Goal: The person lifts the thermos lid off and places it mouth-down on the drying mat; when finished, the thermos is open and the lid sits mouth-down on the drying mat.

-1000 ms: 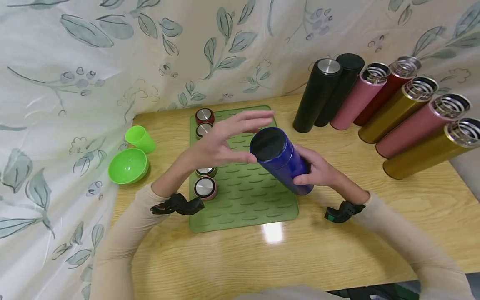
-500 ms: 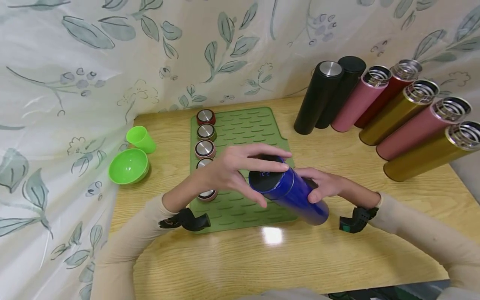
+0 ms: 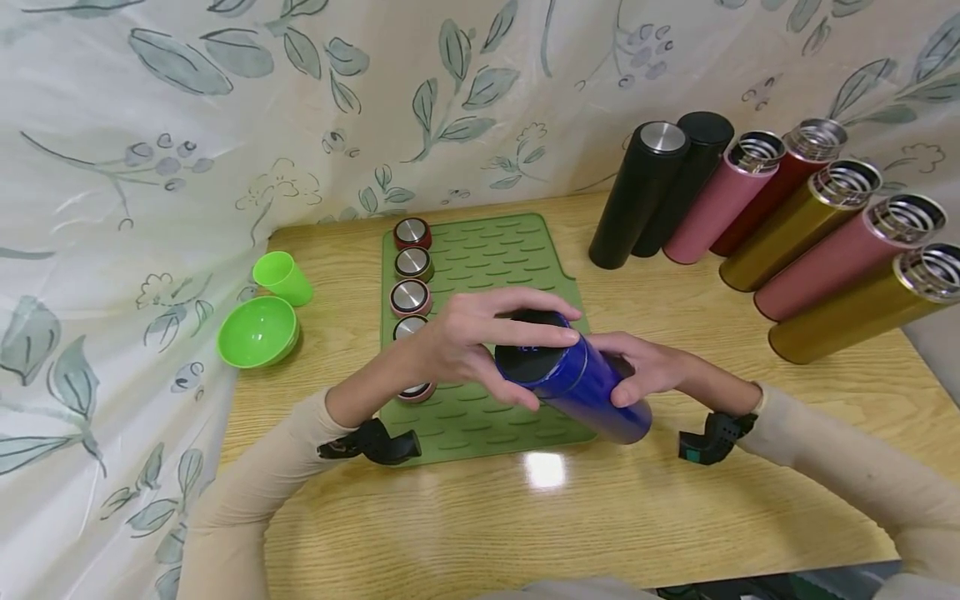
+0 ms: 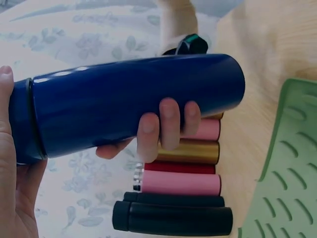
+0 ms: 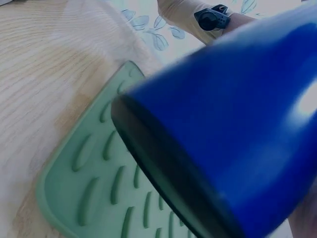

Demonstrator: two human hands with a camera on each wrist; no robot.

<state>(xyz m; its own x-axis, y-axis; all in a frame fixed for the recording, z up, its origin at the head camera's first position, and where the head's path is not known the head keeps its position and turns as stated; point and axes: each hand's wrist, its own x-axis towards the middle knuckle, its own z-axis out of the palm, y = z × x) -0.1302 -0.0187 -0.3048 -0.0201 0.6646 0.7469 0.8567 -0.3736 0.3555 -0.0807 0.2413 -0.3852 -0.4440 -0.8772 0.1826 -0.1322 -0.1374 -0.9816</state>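
I cannot make out the tiny digits (image 3: 528, 347) on the lid (image 3: 521, 367) of the blue bottle (image 3: 600, 393), partly covered by the left hand (image 3: 480, 332). The left forearm (image 3: 386, 372) hides parts of the two nearest caps (image 3: 410, 325). In the head view, the bottle hides the right hand's (image 3: 648, 367) fingertips, and the right edge clips the nearest gold bottle (image 3: 847, 310). My right wrist view blurs the blue bottle and cuts it off.

Left sleeve (image 3: 240, 500) and right sleeve (image 3: 817, 475): beige, close-fitting, creased, reaching the wrists. Left hand (image 3: 480, 333) and right hand (image 3: 641, 367) bare. 2 wrist units, both black: left unit (image 3: 375, 442) with rounded end, right unit (image 3: 712, 439) with 1 small green patch. Pale grey garment (image 3: 588, 590) at near edge of bench (image 3: 450, 525).
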